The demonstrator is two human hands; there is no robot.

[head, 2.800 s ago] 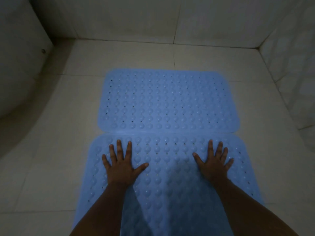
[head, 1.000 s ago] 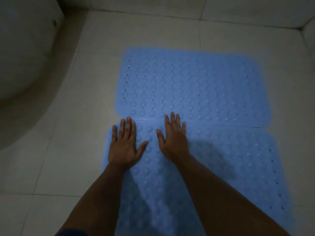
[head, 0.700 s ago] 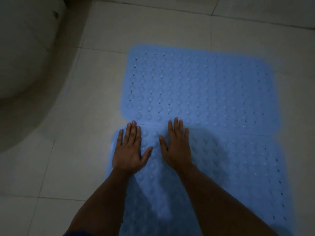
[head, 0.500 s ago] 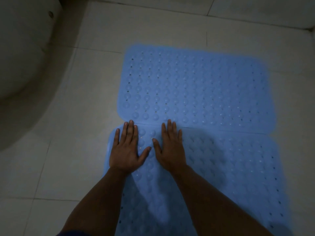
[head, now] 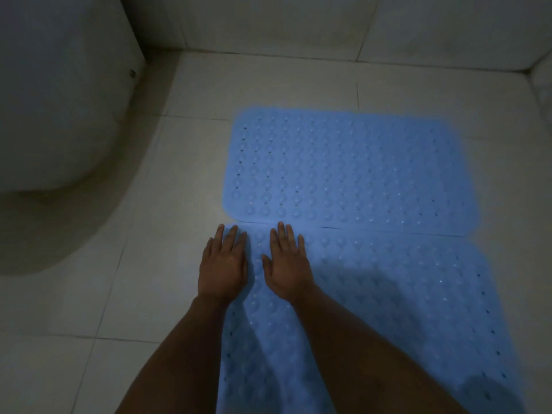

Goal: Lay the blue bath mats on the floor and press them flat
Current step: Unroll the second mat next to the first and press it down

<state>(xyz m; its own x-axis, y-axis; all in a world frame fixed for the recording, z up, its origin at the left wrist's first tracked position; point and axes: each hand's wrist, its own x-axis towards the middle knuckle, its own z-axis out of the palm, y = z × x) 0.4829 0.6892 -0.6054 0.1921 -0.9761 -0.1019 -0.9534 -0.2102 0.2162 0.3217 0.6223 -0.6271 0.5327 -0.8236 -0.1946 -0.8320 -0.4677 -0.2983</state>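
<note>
Two blue bath mats with raised bumps and small holes lie flat on the tiled floor, edge to edge. The far mat (head: 349, 168) sits beyond the near mat (head: 403, 294). My left hand (head: 222, 267) rests palm down, fingers together, on the near mat's far left corner, its outer fingers reaching the mat's left edge. My right hand (head: 288, 264) lies flat beside it, a small gap between them, fingertips near the seam between the mats. Both forearms cover part of the near mat.
A rounded white fixture (head: 56, 115) stands at the left, its base curving over the floor. Pale tiled walls (head: 298, 22) close the back, with a corner at the far right. Bare floor tiles (head: 149, 294) lie left of the mats.
Since 2.8 s ago my right hand has shifted from the near mat's right side to beside my left hand at the left corner. In the last second both hands stayed flat; the view shifted.
</note>
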